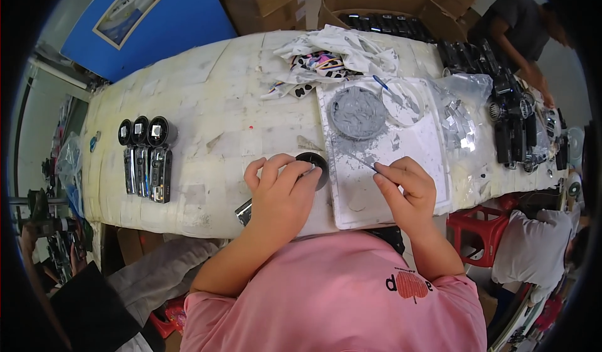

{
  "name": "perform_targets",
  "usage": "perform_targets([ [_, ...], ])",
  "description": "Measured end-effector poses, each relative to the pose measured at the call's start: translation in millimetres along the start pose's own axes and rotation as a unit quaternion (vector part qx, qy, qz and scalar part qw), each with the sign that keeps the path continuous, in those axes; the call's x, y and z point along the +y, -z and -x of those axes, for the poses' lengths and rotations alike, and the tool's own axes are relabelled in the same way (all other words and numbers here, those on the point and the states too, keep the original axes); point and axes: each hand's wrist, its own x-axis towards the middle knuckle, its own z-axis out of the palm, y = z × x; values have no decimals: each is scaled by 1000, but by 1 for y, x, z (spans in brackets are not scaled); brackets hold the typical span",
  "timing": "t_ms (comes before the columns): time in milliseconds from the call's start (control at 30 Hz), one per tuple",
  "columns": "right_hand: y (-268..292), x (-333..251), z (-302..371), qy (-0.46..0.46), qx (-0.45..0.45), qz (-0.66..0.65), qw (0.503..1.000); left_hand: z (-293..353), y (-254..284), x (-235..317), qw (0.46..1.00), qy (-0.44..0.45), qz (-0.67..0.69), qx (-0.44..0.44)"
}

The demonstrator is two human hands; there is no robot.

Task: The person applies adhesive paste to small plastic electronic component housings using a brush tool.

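My left hand [283, 186] is over a black device with a round head [321, 161] and a dark handle [244, 212], which lies on the table. Its thumb and forefinger pinch a small silvery piece at the round head; the fingers partly hide it. In my right hand [411, 192], thumb and fingers close on a thin dark stick [360, 159] that slants over the white tray [401, 173]. On the tray stand a round tub of grey paste [357, 113] and a paste-smeared white lid [409, 101]. A blue-handled tool [380, 81] lies across the lid.
Several similar devices [148, 157], silvery squares in their heads, lie at left. Stained rags [338, 51] lie behind the tray. Right of it are a clear bag with silvery plates [461, 123] and many dark devices [508, 113]. Another person [517, 32] works at far right. A red stool [475, 236] stands nearby.
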Motion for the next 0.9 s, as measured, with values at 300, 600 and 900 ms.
perform_targets([
  [300, -10, 2, 0, -8, -7, -28, 1000, -9, 1, 2, 985, 120, 125, -10],
  [600, -7, 5, 0, -13, -20, -12, 1000, -7, -3, 1, 990, 113, 74, 29],
  [900, -12, 5, -1, 0, -29, -26, 999, 8, -1, 5, 999, 17, -39, 13],
])
